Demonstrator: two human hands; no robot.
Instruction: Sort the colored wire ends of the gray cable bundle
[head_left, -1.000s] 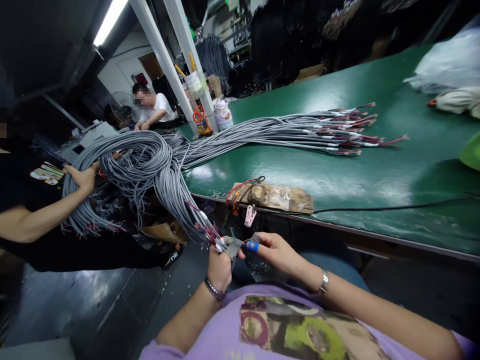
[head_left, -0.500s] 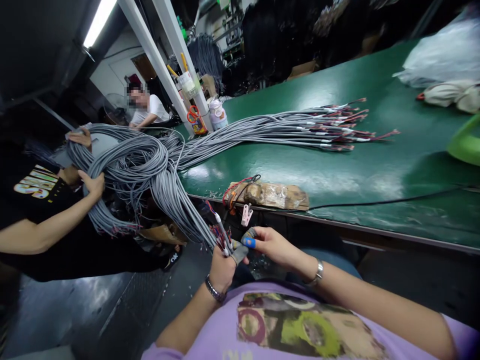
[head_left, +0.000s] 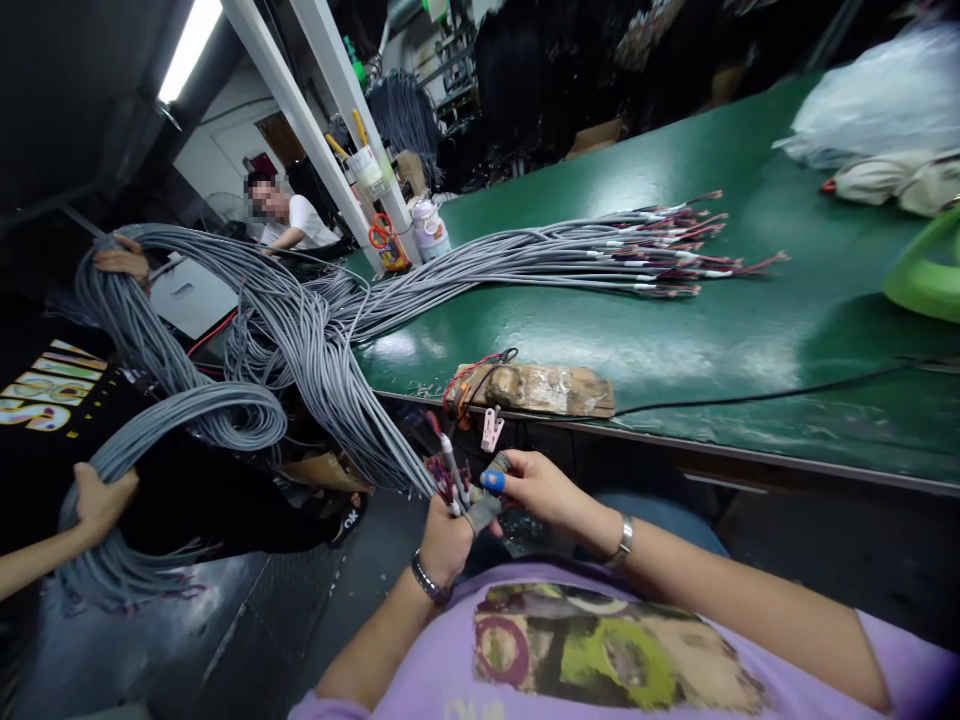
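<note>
My left hand [head_left: 444, 540] is closed around the stripped ends of a grey cable bundle [head_left: 341, 395], with red and white wire tips sticking up from the fist. Just to its right, my right hand [head_left: 534, 487] pinches at those wire ends; its thumb wears a blue finger cot [head_left: 493, 481]. Both hands hover below the front edge of the green table [head_left: 675, 330]. The bundle runs up and left to a big loop of grey cables [head_left: 187, 330].
A person in a black shirt at left holds the cable loop with both hands [head_left: 97, 497]. More grey cables with red tips [head_left: 600, 258] lie across the table. A taped wooden block [head_left: 540, 388] and a black cord [head_left: 750, 403] sit near the edge. Another person sits at the back.
The person at left has lifted and spread the cable loop, one hand going up and the other down. My hands have stayed together on the wire ends, shifting slightly.
</note>
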